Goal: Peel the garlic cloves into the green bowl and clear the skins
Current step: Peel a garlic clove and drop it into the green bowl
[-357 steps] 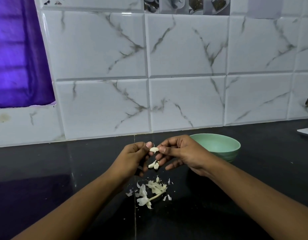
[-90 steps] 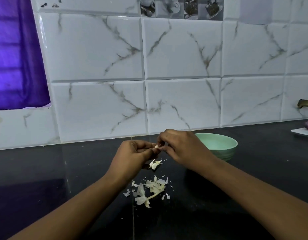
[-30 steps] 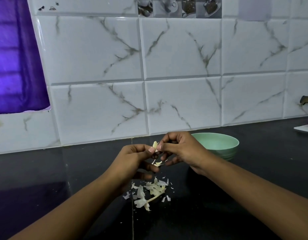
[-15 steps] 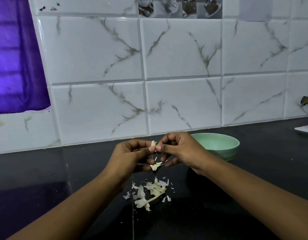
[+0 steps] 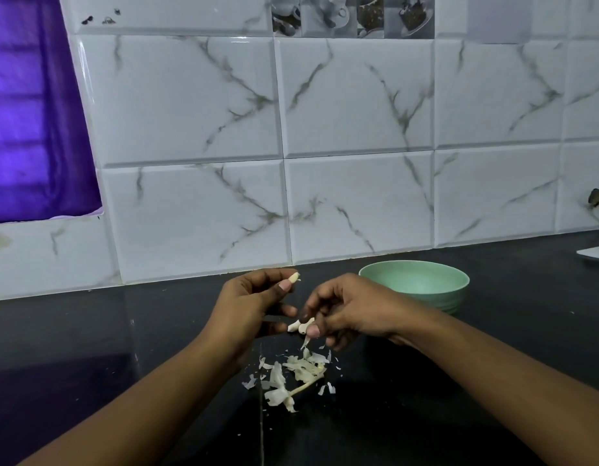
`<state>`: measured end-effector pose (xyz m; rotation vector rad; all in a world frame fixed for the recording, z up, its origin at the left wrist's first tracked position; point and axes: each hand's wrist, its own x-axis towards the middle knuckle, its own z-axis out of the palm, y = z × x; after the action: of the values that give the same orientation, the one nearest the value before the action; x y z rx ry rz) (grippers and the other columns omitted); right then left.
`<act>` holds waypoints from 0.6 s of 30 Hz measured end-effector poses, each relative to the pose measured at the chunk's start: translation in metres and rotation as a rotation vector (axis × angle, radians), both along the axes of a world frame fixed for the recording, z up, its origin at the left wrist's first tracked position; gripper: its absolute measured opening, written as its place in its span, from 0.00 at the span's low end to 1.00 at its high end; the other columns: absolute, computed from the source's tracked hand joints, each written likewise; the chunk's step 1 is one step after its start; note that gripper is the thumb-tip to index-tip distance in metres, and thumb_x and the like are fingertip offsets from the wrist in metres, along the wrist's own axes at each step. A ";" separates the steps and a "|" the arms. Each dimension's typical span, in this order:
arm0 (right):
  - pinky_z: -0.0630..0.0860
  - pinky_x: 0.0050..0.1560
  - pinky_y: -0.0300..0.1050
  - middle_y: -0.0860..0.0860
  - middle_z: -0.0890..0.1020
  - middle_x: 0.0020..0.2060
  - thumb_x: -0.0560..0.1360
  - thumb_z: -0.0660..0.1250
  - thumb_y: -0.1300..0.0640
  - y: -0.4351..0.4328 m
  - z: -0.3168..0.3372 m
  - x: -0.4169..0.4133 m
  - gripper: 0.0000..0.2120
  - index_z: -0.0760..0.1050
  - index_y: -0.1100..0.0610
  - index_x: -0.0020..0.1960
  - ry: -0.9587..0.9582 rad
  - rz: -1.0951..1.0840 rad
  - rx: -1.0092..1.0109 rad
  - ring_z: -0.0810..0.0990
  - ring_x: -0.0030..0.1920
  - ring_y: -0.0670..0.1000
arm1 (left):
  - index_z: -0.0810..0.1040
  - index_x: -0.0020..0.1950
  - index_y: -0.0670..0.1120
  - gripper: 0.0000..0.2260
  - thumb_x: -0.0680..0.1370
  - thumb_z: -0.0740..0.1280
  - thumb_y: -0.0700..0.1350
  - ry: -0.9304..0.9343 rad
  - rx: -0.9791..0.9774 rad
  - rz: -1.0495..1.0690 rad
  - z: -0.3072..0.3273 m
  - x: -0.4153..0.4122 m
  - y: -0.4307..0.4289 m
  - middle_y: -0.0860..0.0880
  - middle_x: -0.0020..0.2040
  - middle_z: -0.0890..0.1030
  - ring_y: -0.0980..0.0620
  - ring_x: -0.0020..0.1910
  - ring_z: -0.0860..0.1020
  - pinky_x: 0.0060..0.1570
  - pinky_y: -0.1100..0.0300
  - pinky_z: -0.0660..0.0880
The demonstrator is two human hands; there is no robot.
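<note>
My left hand [image 5: 254, 307] pinches a pale garlic clove [image 5: 294, 277] between thumb and forefinger, held up above the counter. Two more small cloves [image 5: 297, 326] sit against its lower fingers. My right hand [image 5: 345, 314] is just to the right with curled fingers, its thumb and forefinger meeting beside those cloves. A sliver of garlic skin [image 5: 304, 342] sticks out right under its thumb tip. Below both hands a pile of skins and a stalk [image 5: 298, 373] lies on the black counter. The green bowl [image 5: 459, 280] stands behind my right hand; the part of its inside I see is bare.
The black countertop [image 5: 89, 348] runs to a white marble-tile wall [image 5: 358, 203]. A purple curtain [image 5: 32, 129] hangs at the far left. A white flat thing [image 5: 595, 253] lies at the right edge.
My right hand has dropped from the raised clove down over the skin pile, taking a sliver of skin with it. My left hand still holds the clove up.
</note>
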<state>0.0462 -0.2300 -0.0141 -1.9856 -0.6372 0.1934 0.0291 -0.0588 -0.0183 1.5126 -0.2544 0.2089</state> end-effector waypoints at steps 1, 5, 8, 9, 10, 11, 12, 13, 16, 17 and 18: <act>0.78 0.31 0.38 0.52 0.79 0.33 0.71 0.71 0.66 0.000 0.001 0.000 0.06 0.77 0.60 0.46 -0.008 0.003 0.016 0.79 0.29 0.46 | 0.83 0.49 0.45 0.06 0.77 0.67 0.38 -0.006 0.007 -0.001 0.000 0.000 0.000 0.50 0.41 0.82 0.56 0.29 0.79 0.25 0.65 0.72; 0.78 0.37 0.37 0.53 0.82 0.40 0.76 0.65 0.66 -0.003 0.004 -0.001 0.06 0.77 0.56 0.47 -0.013 0.097 -0.103 0.82 0.37 0.45 | 0.83 0.49 0.44 0.06 0.76 0.68 0.37 -0.040 0.041 -0.005 0.001 -0.002 -0.001 0.49 0.40 0.84 0.56 0.29 0.78 0.25 0.64 0.73; 0.78 0.37 0.39 0.53 0.83 0.44 0.77 0.64 0.63 -0.005 0.004 -0.001 0.05 0.76 0.57 0.53 0.012 0.117 -0.150 0.83 0.41 0.47 | 0.82 0.49 0.43 0.06 0.75 0.69 0.36 -0.060 0.057 0.004 0.000 -0.002 -0.001 0.49 0.40 0.84 0.56 0.28 0.78 0.24 0.64 0.73; 0.78 0.36 0.40 0.53 0.84 0.44 0.77 0.65 0.62 -0.005 0.005 -0.001 0.05 0.76 0.58 0.53 0.006 0.095 -0.126 0.83 0.41 0.48 | 0.82 0.50 0.43 0.06 0.75 0.69 0.36 -0.068 0.074 0.009 0.000 -0.002 -0.001 0.49 0.40 0.85 0.56 0.28 0.78 0.25 0.64 0.73; 0.78 0.36 0.40 0.53 0.84 0.43 0.77 0.66 0.60 -0.006 0.006 -0.001 0.05 0.76 0.59 0.52 -0.007 0.064 -0.097 0.83 0.40 0.49 | 0.82 0.50 0.43 0.06 0.74 0.70 0.36 -0.075 0.090 0.016 0.000 -0.002 -0.001 0.49 0.40 0.85 0.55 0.29 0.78 0.25 0.64 0.73; 0.77 0.35 0.40 0.53 0.85 0.42 0.76 0.67 0.59 -0.006 0.007 -0.001 0.05 0.77 0.58 0.51 -0.028 0.026 -0.071 0.83 0.38 0.49 | 0.81 0.49 0.43 0.06 0.74 0.70 0.36 -0.080 0.102 0.024 0.000 -0.001 -0.001 0.48 0.40 0.84 0.55 0.29 0.78 0.25 0.64 0.73; 0.77 0.35 0.40 0.54 0.85 0.41 0.75 0.68 0.58 -0.007 0.008 -0.001 0.04 0.78 0.58 0.48 -0.060 -0.013 -0.053 0.83 0.37 0.49 | 0.81 0.49 0.43 0.05 0.73 0.71 0.36 -0.086 0.110 0.034 0.000 -0.001 0.000 0.47 0.39 0.84 0.55 0.28 0.79 0.25 0.64 0.73; 0.77 0.34 0.39 0.54 0.85 0.41 0.74 0.69 0.57 -0.007 0.009 0.000 0.03 0.78 0.57 0.46 -0.101 -0.051 -0.041 0.83 0.35 0.48 | 0.81 0.48 0.42 0.05 0.73 0.71 0.36 -0.093 0.122 0.045 0.000 -0.001 0.000 0.46 0.38 0.83 0.55 0.28 0.79 0.25 0.64 0.73; 0.77 0.33 0.39 0.55 0.85 0.38 0.72 0.72 0.59 -0.005 0.009 0.002 0.03 0.78 0.55 0.43 -0.219 -0.136 0.020 0.83 0.34 0.49 | 0.82 0.47 0.42 0.04 0.73 0.72 0.37 -0.127 0.185 0.076 0.000 -0.001 0.001 0.45 0.36 0.83 0.55 0.28 0.79 0.25 0.64 0.73; 0.77 0.32 0.39 0.53 0.84 0.37 0.71 0.73 0.60 -0.005 0.010 0.003 0.03 0.79 0.55 0.42 -0.245 -0.155 0.056 0.83 0.34 0.49 | 0.82 0.47 0.42 0.04 0.73 0.72 0.38 -0.139 0.212 0.084 0.000 -0.001 0.001 0.46 0.36 0.83 0.55 0.29 0.79 0.25 0.64 0.73; 0.77 0.32 0.38 0.53 0.84 0.35 0.71 0.73 0.60 -0.005 0.010 0.003 0.03 0.79 0.55 0.42 -0.266 -0.170 0.086 0.83 0.33 0.49 | 0.82 0.47 0.42 0.04 0.73 0.72 0.38 -0.150 0.238 0.092 0.000 -0.002 0.001 0.46 0.35 0.83 0.54 0.29 0.80 0.25 0.64 0.73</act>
<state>0.0494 -0.2351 -0.0039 -1.9861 -0.6290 -0.2019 0.0274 -0.0582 -0.0186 1.7490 -0.3393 0.3771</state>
